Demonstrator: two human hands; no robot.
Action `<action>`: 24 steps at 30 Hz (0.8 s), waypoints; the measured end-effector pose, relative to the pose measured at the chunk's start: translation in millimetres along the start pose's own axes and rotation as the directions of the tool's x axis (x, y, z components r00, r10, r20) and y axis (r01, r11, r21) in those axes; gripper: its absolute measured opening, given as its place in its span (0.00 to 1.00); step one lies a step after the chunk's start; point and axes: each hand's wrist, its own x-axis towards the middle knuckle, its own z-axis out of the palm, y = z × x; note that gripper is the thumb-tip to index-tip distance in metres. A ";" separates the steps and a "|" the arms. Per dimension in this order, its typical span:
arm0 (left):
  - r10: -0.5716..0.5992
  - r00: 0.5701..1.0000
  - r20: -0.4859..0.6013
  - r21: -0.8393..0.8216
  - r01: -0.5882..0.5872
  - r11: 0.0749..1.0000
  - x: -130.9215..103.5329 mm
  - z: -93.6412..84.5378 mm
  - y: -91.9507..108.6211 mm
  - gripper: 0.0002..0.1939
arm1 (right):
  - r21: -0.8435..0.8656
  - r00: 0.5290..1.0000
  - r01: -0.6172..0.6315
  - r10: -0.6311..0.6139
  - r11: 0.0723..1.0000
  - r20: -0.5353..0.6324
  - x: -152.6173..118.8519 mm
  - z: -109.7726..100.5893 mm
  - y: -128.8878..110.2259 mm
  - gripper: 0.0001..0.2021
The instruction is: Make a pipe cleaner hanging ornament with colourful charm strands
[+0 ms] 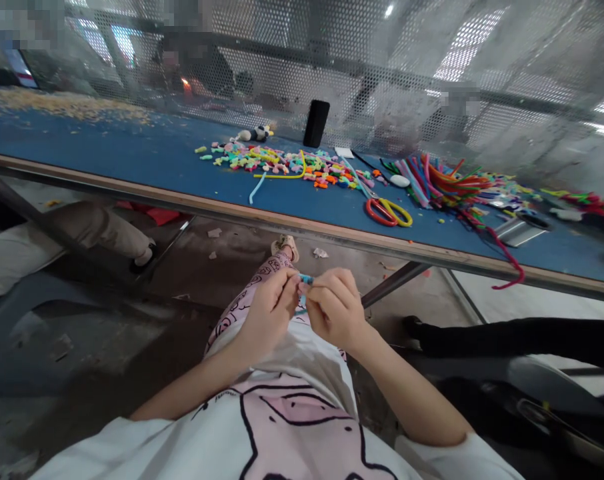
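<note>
Above my lap, my left hand [273, 301] and my right hand [335, 305] meet at the fingertips. Both are closed in a pinch on a blue pipe cleaner [306, 279], bent small between them. Fingers cover most of it, and a bit of blue hangs below. On the blue table [182, 175] ahead lies a pile of small, fuzzy coloured pieces [327, 175]. A yellow pipe cleaner [282, 177] and a light blue one [256, 189] stick out of the pile. Scissors [389, 212] with red and yellow handles rest near the front edge.
A black phone [317, 123] leans upright at the back. To the right are a bundle of coloured pipe cleaners [437, 180], a metal spool [522, 230] and a dark red strand [507, 257] over the edge. Other people's legs [97, 230] show at both sides.
</note>
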 end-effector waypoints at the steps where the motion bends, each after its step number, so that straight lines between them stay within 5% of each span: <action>1: -0.016 1.000 -0.002 -0.092 0.016 0.996 -1.0 1.8 -0.6 0.17 | -0.053 0.998 0.057 -0.058 0.997 -0.015 -3.1 0.4 0.6 0.08; 7: -0.110 0.993 0.052 -0.393 0.121 0.912 -4.0 -2.6 5.5 0.17 | -0.157 0.979 0.181 -0.194 0.971 -0.066 -4.4 -9.5 2.7 0.14; 9: -0.112 0.993 0.034 -0.399 0.116 0.910 -4.1 -6.4 8.8 0.17 | -0.039 0.991 0.085 -0.088 0.996 -0.100 0.0 -13.5 -0.3 0.16; 11: -0.103 0.994 0.027 -0.385 0.105 0.917 -4.6 -8.5 11.0 0.17 | 0.141 0.987 -0.130 0.142 0.981 -0.077 4.5 -17.0 -5.0 0.16; 15: -0.072 0.996 0.042 -0.337 0.082 0.938 -6.4 -7.1 10.8 0.16 | 0.367 0.860 -0.499 0.499 0.785 0.103 9.4 -22.9 -15.7 0.07; 19: 0.009 0.999 0.051 -0.237 0.003 0.972 -6.7 -5.7 7.7 0.16 | 0.395 0.756 -0.636 0.637 0.663 0.148 9.3 -25.7 -23.2 0.05; 24: 0.079 0.995 0.055 -0.066 -0.076 0.995 -8.2 -8.8 9.1 0.16 | 0.452 0.728 -0.660 0.660 0.600 0.185 9.8 -25.7 -25.6 0.06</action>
